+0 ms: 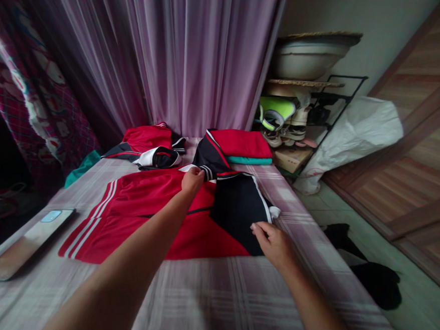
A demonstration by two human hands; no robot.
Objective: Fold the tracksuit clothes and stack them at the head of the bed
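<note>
On a plaid bed before purple curtains at frame top, the left hand pinches a red-and-black jersey at center, while the right hand presses it, fingers loose.

Two bare forearms come up from the bottom of the frame, with no sleeves, watch, rings or bracelets showing. The left hand sits near the middle, the right hand lower right; both are slightly blurred.
</note>
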